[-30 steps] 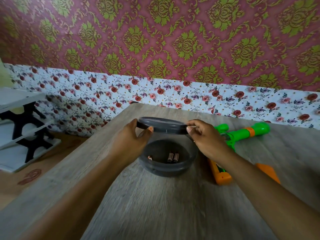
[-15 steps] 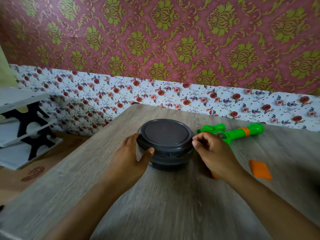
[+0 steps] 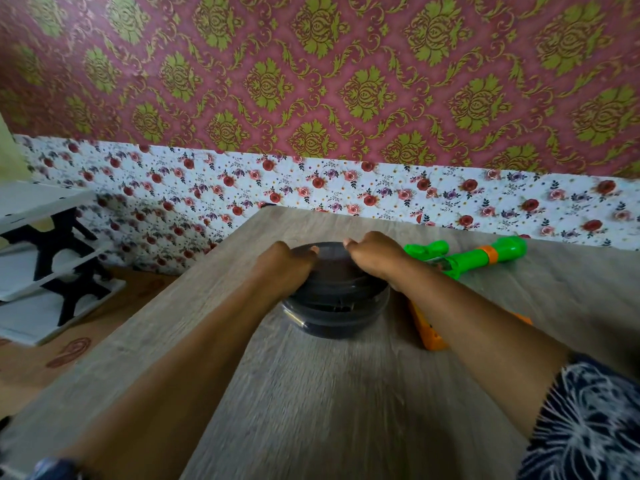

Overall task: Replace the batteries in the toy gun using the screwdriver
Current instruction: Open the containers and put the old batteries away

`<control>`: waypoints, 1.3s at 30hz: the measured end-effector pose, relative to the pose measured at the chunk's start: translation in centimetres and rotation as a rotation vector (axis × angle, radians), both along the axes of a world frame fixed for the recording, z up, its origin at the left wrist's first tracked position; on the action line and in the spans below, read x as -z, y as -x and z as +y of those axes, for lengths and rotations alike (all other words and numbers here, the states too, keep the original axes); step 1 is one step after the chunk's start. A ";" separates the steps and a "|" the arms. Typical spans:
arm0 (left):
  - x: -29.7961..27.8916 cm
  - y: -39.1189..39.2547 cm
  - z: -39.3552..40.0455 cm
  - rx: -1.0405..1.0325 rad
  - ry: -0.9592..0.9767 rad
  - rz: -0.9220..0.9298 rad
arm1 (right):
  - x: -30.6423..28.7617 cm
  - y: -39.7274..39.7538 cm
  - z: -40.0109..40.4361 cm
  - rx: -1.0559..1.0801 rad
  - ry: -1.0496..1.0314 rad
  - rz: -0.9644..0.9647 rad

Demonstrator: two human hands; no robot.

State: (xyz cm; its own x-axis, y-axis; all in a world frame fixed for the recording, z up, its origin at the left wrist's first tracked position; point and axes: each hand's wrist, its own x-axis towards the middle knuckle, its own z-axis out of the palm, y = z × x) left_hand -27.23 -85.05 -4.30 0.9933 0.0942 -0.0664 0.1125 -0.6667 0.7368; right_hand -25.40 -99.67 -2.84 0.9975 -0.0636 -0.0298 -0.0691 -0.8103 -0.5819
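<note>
A round black container (image 3: 337,315) stands mid-table with its black lid (image 3: 332,261) on top. My left hand (image 3: 284,268) grips the lid's left rim, thumb lying on top. My right hand (image 3: 374,254) grips the right rim, fingers curled over the far edge. The lid hides whatever is inside the container. The green and orange toy gun (image 3: 485,258) lies on the table to the right, its orange grip (image 3: 427,332) showing under my right forearm. I cannot make out the screwdriver.
The wooden table (image 3: 346,393) meets a floral-papered wall at the back. A sliver of an orange piece (image 3: 524,319) peeks out behind my right forearm. A white and black shelf unit (image 3: 52,258) stands on the floor at the left, past the table's edge.
The lid was held above the open container, which showed batteries inside. It came down onto the container, and both hands now sit over the lid's rim.
</note>
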 end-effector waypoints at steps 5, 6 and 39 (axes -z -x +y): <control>0.7 -0.1 -0.1 -0.025 -0.187 -0.153 | 0.7 -0.1 -0.9 -0.029 0.032 -0.034; 0.8 0.0 -0.1 -0.028 -0.208 -0.158 | 0.9 -0.1 -0.9 -0.045 0.037 -0.037; 1.4 -2.2 -0.6 0.165 -0.519 -0.162 | 2.4 -1.1 -0.5 -0.320 0.296 -0.084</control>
